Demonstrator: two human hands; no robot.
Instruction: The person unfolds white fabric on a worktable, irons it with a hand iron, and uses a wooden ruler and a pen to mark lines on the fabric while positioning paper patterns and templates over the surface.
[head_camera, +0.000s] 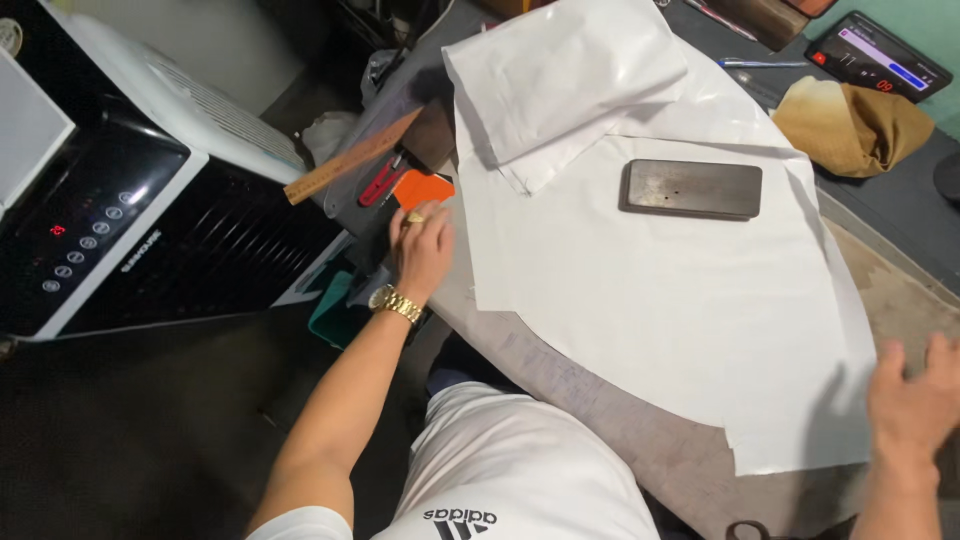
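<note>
left hand (424, 252): fingers curled at orange card (424, 188) | right hand (915, 400): fingers spread flat beside white sheet (660, 300)

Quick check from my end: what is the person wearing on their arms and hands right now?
Both forearms are bare, with no gloves. The left hand has a gold-coloured ring on one finger and a gold-coloured metal link watch on the wrist. A short white sleeve covers the left upper arm. The right hand shows no ring or watch in the part visible.
</note>
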